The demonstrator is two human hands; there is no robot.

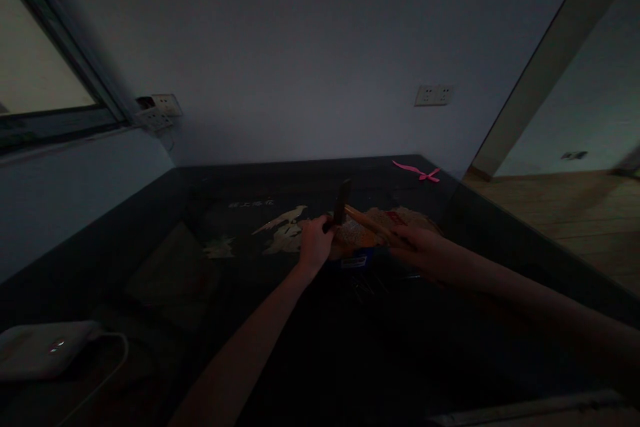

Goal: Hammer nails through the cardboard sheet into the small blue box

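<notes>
My left hand (316, 240) is closed round the lower end of a dark, flat, upright object (342, 201). My right hand (411, 243) grips a light brown wooden stick (367, 220), whose far end points up and left, close to the dark object. Below and behind them lies an orange-brown speckled thing (356, 235) with a blue part bearing a white label (354, 262). A beige textured piece with a red patch (397, 216) extends to the right behind my right hand. The picture is dark, so fine details of both grips are hidden.
The dark glossy table (300, 177) carries a printed pale bird picture (286, 230). A pink ribbon (423, 173) lies at the back right. At the front left sits a white device (47, 349) with a cable (120, 360). Wall sockets (433, 95) are behind.
</notes>
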